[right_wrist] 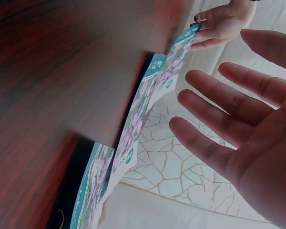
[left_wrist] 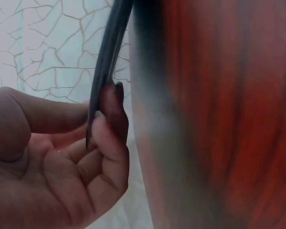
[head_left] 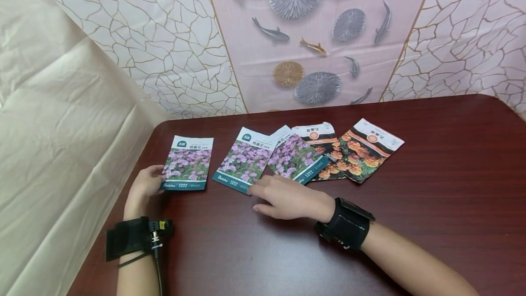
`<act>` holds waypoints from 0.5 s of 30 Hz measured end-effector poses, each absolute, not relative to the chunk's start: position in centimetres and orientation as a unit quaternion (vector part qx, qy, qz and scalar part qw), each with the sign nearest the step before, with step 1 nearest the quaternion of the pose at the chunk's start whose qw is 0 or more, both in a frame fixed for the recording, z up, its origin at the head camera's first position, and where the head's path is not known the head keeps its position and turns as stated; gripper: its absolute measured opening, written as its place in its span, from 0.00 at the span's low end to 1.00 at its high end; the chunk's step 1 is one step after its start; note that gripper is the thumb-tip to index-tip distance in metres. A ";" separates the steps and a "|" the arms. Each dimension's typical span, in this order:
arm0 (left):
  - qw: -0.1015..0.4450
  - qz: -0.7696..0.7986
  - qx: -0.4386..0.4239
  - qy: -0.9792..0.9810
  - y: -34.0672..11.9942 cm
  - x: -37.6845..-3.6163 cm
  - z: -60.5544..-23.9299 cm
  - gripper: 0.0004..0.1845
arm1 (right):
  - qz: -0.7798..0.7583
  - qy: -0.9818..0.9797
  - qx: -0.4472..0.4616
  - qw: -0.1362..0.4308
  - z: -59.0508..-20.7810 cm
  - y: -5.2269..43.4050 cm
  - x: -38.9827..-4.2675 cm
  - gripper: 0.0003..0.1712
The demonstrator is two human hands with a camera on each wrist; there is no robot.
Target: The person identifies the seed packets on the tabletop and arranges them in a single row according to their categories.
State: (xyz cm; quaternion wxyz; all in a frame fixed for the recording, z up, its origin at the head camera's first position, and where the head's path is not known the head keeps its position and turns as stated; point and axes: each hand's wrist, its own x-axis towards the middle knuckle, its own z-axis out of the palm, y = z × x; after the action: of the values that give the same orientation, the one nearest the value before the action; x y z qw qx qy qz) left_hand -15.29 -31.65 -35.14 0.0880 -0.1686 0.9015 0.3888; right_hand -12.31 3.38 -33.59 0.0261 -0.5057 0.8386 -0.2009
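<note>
My left hand (head_left: 145,184) pinches a purple-flower seed packet (head_left: 187,164) by its lower left edge; edge-on in the left wrist view, the packet (left_wrist: 105,62) sits between the thumb and curled fingers. My right hand (head_left: 287,198) has its fingers spread, as the right wrist view shows, and its fingertips overlap the lower corner of a second purple-flower packet (head_left: 245,161) in the head view. A third such packet (head_left: 293,154) lies beside it, partly behind the right hand. Its upper right side covers part of an orange-flower packet (head_left: 314,131).
Another orange-flower packet (head_left: 365,150) lies rightmost, overlapping its neighbour. All rest toward the back of the dark red-brown table (head_left: 444,172). Behind stands a patterned cloth backdrop (head_left: 185,58), and a pale cloth (head_left: 53,118) hangs along the left side.
</note>
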 end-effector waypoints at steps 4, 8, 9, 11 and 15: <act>0.085 0.371 -0.177 0.908 -31.8 -15.2 -35.4 0.24 | -0.192 0.839 -0.508 0.026 -33.7 3.3 -12.3 0.18; 0.074 0.345 -0.200 0.914 -31.9 -15.1 -35.6 0.25 | -0.189 0.839 -0.509 0.029 -33.9 3.3 -12.3 0.18; 0.072 0.339 -0.206 0.915 -31.9 -15.1 -35.6 0.25 | -0.187 0.839 -0.510 0.029 -33.9 3.3 -12.3 0.18; 0.067 0.320 -0.214 0.921 -32.0 -15.1 -35.6 0.26 | -0.184 0.839 -0.512 0.027 -34.0 3.3 -12.2 0.18; 0.064 0.304 -0.221 0.924 -32.1 -15.0 -35.4 0.28 | -0.178 0.838 -0.515 0.023 -34.1 3.4 -12.2 0.17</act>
State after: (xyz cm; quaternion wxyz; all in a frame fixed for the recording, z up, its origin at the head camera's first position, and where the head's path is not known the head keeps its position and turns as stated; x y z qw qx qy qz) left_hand -15.05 -32.13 -35.40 0.0635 -0.2207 0.9244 0.3044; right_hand -12.19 3.35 -34.08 0.0227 -0.5152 0.8381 -0.1779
